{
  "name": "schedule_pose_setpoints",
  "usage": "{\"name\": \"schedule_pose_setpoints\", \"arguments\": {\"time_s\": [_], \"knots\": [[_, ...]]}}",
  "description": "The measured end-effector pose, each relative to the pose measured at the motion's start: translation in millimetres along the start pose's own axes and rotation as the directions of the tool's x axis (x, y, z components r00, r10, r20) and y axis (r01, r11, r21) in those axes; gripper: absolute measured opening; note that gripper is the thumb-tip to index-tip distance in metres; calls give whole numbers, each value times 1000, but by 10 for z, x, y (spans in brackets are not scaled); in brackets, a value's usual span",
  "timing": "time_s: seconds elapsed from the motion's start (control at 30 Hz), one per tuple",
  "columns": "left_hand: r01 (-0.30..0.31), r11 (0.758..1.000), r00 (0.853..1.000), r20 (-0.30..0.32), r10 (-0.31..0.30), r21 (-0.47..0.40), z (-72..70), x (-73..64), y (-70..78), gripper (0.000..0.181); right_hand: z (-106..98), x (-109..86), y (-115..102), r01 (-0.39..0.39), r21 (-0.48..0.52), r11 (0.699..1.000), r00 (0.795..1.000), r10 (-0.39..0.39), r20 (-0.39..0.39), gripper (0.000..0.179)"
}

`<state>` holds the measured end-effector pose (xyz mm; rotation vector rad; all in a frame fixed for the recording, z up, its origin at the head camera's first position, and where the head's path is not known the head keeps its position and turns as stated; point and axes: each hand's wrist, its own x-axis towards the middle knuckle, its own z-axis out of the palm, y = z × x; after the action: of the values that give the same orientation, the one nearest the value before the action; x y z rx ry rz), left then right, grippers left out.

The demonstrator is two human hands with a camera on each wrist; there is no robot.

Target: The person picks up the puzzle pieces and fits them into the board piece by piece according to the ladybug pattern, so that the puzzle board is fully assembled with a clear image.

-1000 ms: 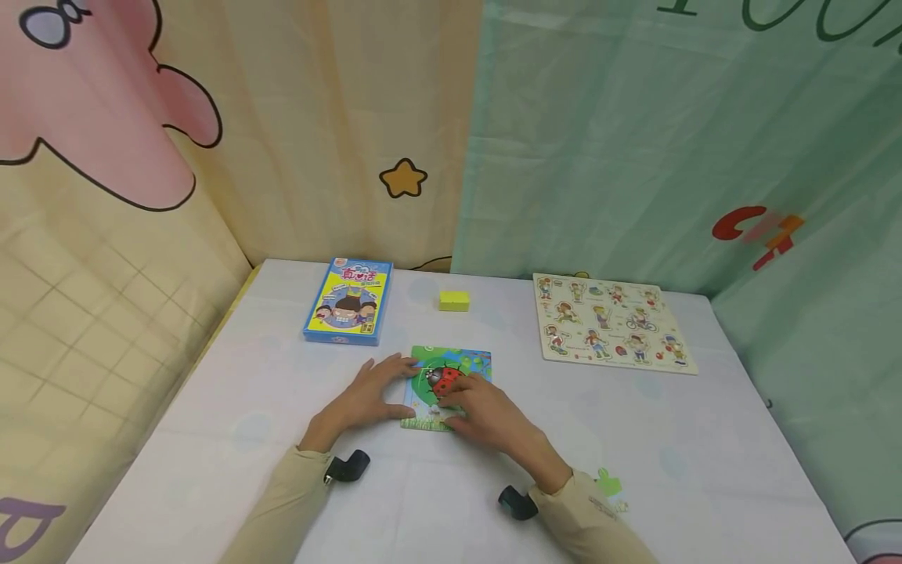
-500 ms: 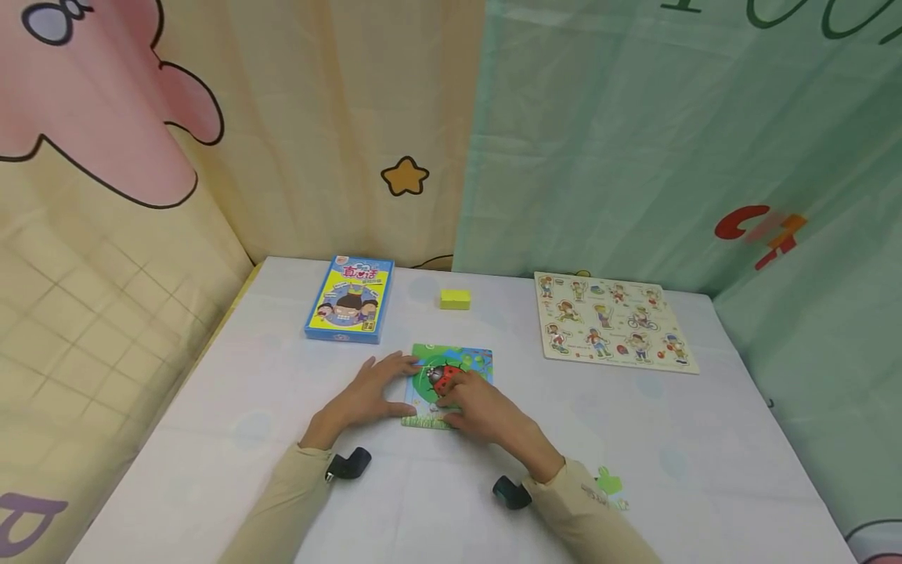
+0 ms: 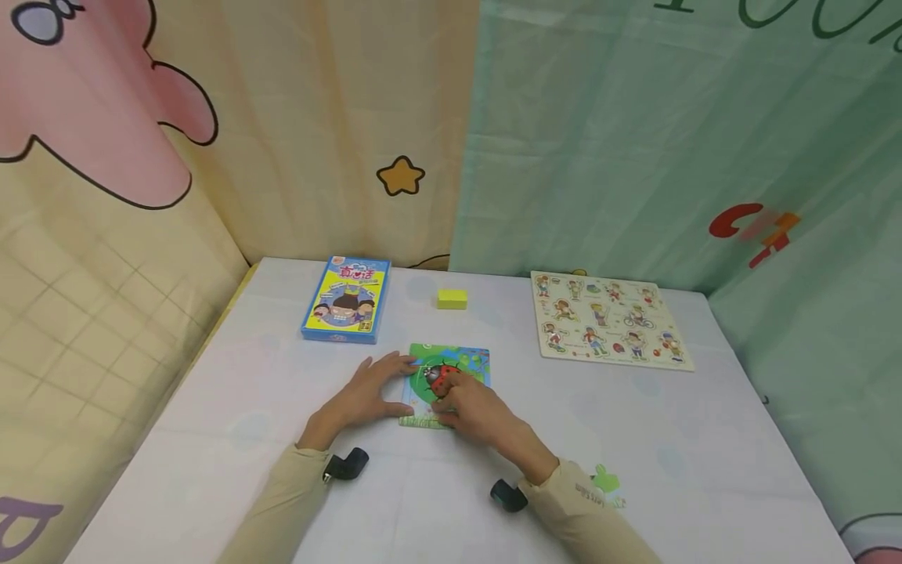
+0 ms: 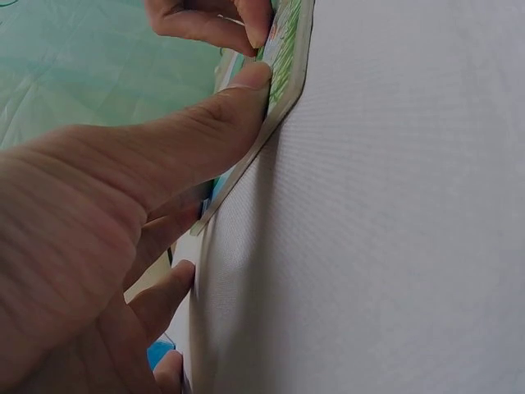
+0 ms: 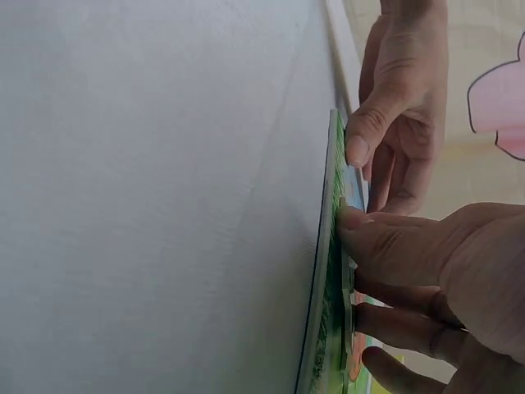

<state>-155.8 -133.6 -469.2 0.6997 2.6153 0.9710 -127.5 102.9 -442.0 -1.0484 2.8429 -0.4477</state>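
Note:
A small square ladybug jigsaw puzzle [image 3: 424, 411] in a shallow board lies on the table in the head view. My left hand [image 3: 366, 393] rests at its left side, fingers spread, with the thumb on the lower left corner and the index fingertip near the upper left edge. Over the lower right part, my right hand [image 3: 482, 411] pinches a puzzle piece [image 5: 348, 320], which sits slightly raised above the board in the right wrist view. This hand hides much of the puzzle's right side. A loose green puzzle piece [image 3: 606, 479] lies by the right sleeve.
A blue and yellow card box [image 3: 347, 301] stands at the back left of the white table [image 3: 232, 470]. Behind the puzzle is a yellow block [image 3: 452, 299]. A wooden board with children figures [image 3: 609, 321] lies at the back right. Printed curtains surround the table.
My right hand has shifted slightly left over the puzzle, and its fingers look more bent. The left hand keeps its place at the board's edge.

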Motion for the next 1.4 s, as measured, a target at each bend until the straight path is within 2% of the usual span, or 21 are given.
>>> {"name": "schedule_pose_setpoints", "arguments": {"time_s": [0.07, 0.13, 0.23, 0.3, 0.37, 0.47, 0.53, 0.6, 0.7, 0.83, 0.93, 1.0, 1.13, 1.27, 1.4], "knots": [[3, 1000, 1000, 2, -3, -2, 3, 4, -1, 69, 25, -31, -23, 19, -51, 998, 999, -21, -41, 14], [6, 1000, 1000, 3, -6, -5, 7, 9, -4, 69, 37, -87, -59, 32, -126, 992, 998, -38, -50, 17], [11, 1000, 1000, 4, -11, 4, 4, 12, 0, 70, 20, -181, -109, 35, -189, 981, 999, -31, 20, 30], [19, 1000, 1000, 5, -19, 8, -13, 3, 10, 70, 4, -237, -102, 21, -145, 989, 993, -4, 117, 42], [25, 1000, 1000, 7, -25, 14, -38, -11, 22, 70, -11, -267, -56, 20, -45, 999, 980, -11, 197, 48], [27, 1000, 1000, 10, -27, 5, -71, -32, 31, 70, -26, -276, 68, 45, 155, 987, 969, -81, 232, 50], [25, 1000, 1000, 6, -25, 4, -80, -41, 22, 69, -51, -272, 148, 49, 293, 955, 972, -113, 208, 50], [23, 1000, 1000, 3, -23, -3, -78, -46, 8, 70, -75, -283, 229, 44, 421, 906, 979, -123, 162, 48], [27, 999, 1000, -1, -27, -20, -61, -46, -15, 70, -148, -386, 330, -20, 577, 817, 989, -67, 130, 47], [26, 999, 1000, 1, -26, -40, -29, -33, -37, 71, -282, -735, 491, -129, 697, 706, 987, 22, 161, 43], [22, 999, 1000, 4, -22, -45, -10, -19, -38, 71, -373, -1093, 671, -162, 744, 648, 983, 40, 180, 38], [20, 999, 1000, 7, -20, -45, -2, -11, -32, 71, -429, -1343, 807, -150, 753, 641, 985, 29, 171, 38], [18, 999, 1000, 15, -18, -30, 3, -2, -19, 70, -498, -1797, 1023, -155, 732, 664, 987, 71, 144, 38], [20, 1000, 1000, 17, -19, -23, -7, 5, -11, 71, -519, -2121, 1136, -239, 695, 678, 971, 167, 171, 34], [20, 999, 1000, 16, -20, -29, -14, 8, -5, 71, -506, -2327, 1182, -316, 668, 674, 949, 234, 212, 41]]}}
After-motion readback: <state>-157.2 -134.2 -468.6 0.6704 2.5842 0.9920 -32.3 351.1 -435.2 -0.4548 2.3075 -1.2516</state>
